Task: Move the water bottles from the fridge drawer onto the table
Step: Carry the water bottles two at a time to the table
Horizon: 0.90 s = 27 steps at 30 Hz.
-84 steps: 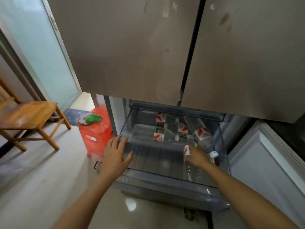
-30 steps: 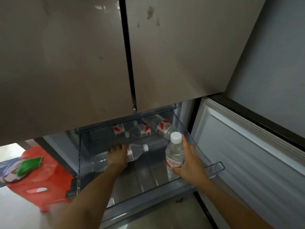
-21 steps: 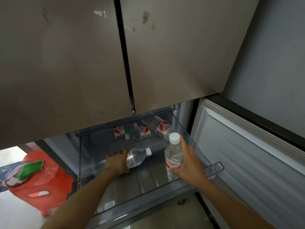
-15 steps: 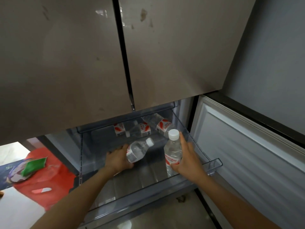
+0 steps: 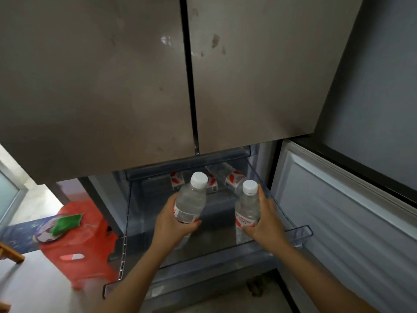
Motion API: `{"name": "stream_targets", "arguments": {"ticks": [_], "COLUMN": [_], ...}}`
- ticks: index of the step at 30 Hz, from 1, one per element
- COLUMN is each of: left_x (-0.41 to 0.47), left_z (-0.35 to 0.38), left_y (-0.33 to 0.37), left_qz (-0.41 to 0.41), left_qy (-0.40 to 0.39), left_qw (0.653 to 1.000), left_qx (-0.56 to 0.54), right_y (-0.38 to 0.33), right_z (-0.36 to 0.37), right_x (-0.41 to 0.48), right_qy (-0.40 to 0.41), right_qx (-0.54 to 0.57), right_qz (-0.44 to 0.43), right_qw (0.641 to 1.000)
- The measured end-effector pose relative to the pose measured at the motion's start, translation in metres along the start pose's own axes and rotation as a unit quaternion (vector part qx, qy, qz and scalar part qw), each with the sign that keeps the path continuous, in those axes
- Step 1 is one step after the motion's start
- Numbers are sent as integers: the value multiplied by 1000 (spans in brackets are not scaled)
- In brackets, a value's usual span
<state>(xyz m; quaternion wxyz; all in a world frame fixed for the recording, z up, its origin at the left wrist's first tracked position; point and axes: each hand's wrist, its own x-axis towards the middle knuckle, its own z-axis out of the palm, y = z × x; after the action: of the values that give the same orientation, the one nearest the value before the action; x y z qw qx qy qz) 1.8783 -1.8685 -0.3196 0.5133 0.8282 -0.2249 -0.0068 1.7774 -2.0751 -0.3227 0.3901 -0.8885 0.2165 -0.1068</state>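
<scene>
Inside the open fridge drawer [image 5: 300, 231], the left hand [image 5: 173, 224] and right hand [image 5: 262, 220] each grip a water bottle [image 5: 191, 199], [image 5: 247, 208]. More bottles [image 5: 228, 175] lie behind; a red stool [image 5: 83, 245] stands left.

a red plastic stool [image 5: 76, 242] stands on the pale floor [image 5: 29, 290], left of everything else. on the stool's top lies a round patterned disc [image 5: 46, 231] with a green pouch [image 5: 66, 223] resting partly over it. just beyond the stool lies a dark blue mat [image 5: 20, 236]. left of the stool, a wooden leg [image 5: 11, 254] pokes in at the edge, and farther back stands a frosted glass door [image 5: 6, 197].
</scene>
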Motion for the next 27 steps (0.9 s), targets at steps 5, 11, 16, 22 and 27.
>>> {"name": "stream_targets", "arguments": {"ticks": [5,11,16,22,27], "left_x": [-13,-19,-22,-56,-93], "left_z": [-14,-46,-78,-124,-146], "left_y": [16,29,44,44,44], "left_qz": [-21,-29,-49,-74,-91], "left_qy": [86,139,216,321,392], "left_qw": [993,980,954,922,901], "left_qx": [-75,-141,-202,-202,-164], "right_y": [-5,-43,-90,-139,-173], "right_z": [-2,-24,-33,-19,6], "right_x": [0,10,15,16,7], "right_qy": [-6,-29,-79,-179,-258], "right_qx": [26,95,148,227,237], "right_qz": [-35,-140,-209,-262,-313], "right_qw": [999,985,963,921,883]}}
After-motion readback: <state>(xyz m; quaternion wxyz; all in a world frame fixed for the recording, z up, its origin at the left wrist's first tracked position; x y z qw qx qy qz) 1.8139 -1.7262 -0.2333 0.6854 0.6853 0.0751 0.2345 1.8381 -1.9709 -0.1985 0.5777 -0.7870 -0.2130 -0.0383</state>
